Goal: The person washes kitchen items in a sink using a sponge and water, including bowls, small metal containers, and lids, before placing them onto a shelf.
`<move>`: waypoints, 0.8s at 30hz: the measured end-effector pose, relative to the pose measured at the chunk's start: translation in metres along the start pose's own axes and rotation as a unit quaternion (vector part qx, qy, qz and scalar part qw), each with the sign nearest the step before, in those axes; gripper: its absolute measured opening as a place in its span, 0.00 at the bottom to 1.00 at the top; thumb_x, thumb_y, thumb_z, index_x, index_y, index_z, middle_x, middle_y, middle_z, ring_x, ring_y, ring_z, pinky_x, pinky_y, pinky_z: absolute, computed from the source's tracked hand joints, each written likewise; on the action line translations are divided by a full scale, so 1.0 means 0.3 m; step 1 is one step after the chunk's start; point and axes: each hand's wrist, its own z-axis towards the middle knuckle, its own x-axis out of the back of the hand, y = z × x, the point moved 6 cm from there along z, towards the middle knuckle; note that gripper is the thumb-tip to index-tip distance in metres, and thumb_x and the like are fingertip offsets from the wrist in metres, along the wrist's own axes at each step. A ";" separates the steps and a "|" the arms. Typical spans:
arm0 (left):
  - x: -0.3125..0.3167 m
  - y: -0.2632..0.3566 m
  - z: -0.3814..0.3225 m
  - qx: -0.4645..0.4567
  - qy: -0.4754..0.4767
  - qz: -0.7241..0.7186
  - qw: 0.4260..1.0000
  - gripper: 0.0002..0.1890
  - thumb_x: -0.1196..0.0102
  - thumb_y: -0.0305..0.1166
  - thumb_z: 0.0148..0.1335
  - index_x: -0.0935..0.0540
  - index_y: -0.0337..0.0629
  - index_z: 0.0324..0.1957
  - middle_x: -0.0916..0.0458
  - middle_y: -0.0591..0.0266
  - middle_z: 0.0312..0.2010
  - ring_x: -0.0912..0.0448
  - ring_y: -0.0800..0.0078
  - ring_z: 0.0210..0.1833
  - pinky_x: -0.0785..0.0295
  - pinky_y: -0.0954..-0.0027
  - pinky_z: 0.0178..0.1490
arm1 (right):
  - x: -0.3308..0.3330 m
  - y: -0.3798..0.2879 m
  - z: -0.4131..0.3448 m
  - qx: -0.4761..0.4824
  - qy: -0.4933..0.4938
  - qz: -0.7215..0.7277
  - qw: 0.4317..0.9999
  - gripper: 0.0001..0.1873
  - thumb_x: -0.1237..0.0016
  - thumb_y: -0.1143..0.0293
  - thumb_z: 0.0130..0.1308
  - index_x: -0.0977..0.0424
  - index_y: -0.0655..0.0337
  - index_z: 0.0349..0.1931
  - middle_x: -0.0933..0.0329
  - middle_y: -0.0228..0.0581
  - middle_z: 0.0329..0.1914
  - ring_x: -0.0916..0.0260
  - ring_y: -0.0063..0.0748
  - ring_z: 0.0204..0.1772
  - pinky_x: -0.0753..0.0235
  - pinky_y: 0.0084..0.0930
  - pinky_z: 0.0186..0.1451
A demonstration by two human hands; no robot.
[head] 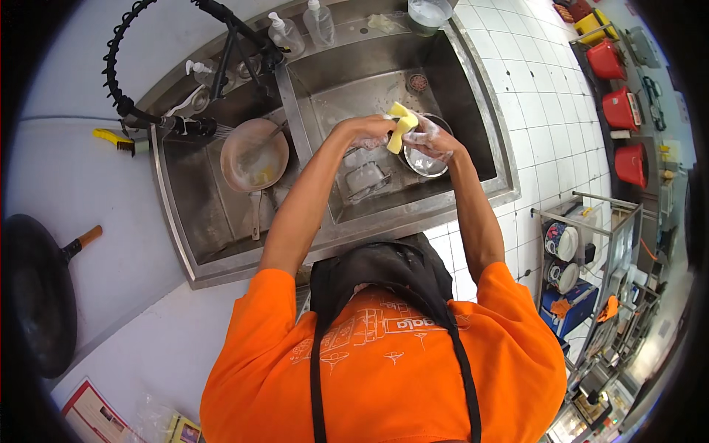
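Observation:
Both hands are over the right sink basin. My right hand (pixel 433 143), wet with suds, grips a folded yellow sponge cloth (pixel 402 128). Curled against the cloth's left side is my left hand (pixel 370 132), also soapy; whether it holds something dark behind the cloth is unclear. Below my right hand stands a round steel pot (pixel 425 164) with whitish, sudsy contents, partly covered by the hand. A rectangular steel container (pixel 366 180) lies on the basin floor to the left of the pot.
The left basin (pixel 191 183) holds a large round pan (pixel 243 158) with cloudy water and a spatula (pixel 256 216). A black spring-hose faucet (pixel 230 27) arches above. Pump bottles (pixel 285 36) and a plastic tub (pixel 427 14) line the back ledge. A wok (pixel 41 299) hangs left.

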 end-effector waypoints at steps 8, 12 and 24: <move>0.011 -0.083 0.036 0.050 0.090 0.071 0.992 0.30 0.75 0.59 0.61 0.30 0.42 0.37 0.36 0.69 0.23 0.42 0.78 0.19 0.43 0.73 0.21 | -0.049 -0.021 0.111 0.140 0.058 -0.537 0.830 0.31 0.41 0.68 0.52 0.36 0.68 0.56 0.27 0.50 0.49 0.28 0.39 0.53 0.31 0.30 0.57; -0.048 -0.069 0.064 0.013 0.042 0.019 0.999 0.27 0.73 0.56 0.63 0.31 0.43 0.36 0.36 0.69 0.21 0.41 0.80 0.20 0.44 0.75 0.21 | 0.007 0.004 0.141 0.189 0.056 -0.626 0.755 0.23 0.42 0.67 0.53 0.31 0.65 0.48 0.24 0.49 0.38 0.24 0.41 0.43 0.27 0.34 0.49; 0.030 -0.140 0.130 -0.263 0.243 0.058 0.932 0.15 0.54 0.25 0.58 0.25 0.36 0.48 0.19 0.56 0.33 0.21 0.67 0.32 0.29 0.64 0.31 | 0.024 0.126 0.150 0.277 0.379 -0.375 0.799 0.23 0.48 0.60 0.58 0.32 0.65 0.49 0.25 0.56 0.40 0.27 0.54 0.48 0.29 0.37 0.49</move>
